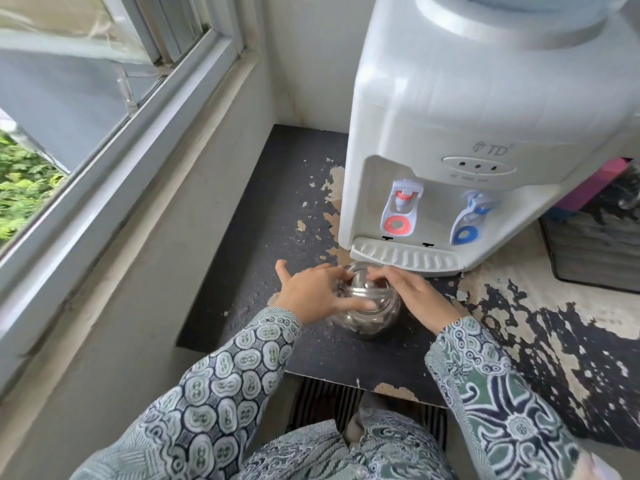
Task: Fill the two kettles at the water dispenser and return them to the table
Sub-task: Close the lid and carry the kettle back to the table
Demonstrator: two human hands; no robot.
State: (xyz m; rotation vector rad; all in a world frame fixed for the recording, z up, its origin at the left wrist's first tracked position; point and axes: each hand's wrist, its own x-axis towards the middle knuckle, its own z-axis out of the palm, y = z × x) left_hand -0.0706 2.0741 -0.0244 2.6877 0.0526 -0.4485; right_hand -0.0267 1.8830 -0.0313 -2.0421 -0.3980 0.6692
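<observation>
A round, shiny steel kettle (pixel 367 313) stands upright on the worn black counter (pixel 263 237), just in front of the white water dispenser (pixel 450 116) and its drip tray (pixel 405 259), below the red tap (pixel 401 206).

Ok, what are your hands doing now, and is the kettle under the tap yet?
Left hand and right hand both on the steel kettle. Kettle on the black surface, in front of the drip tray, not under either tap. Nothing in the way.

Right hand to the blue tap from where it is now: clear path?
Probably yes. The right hand rests on the kettle just below the drip tray, and nothing stands between it and the blue tap above.
</observation>
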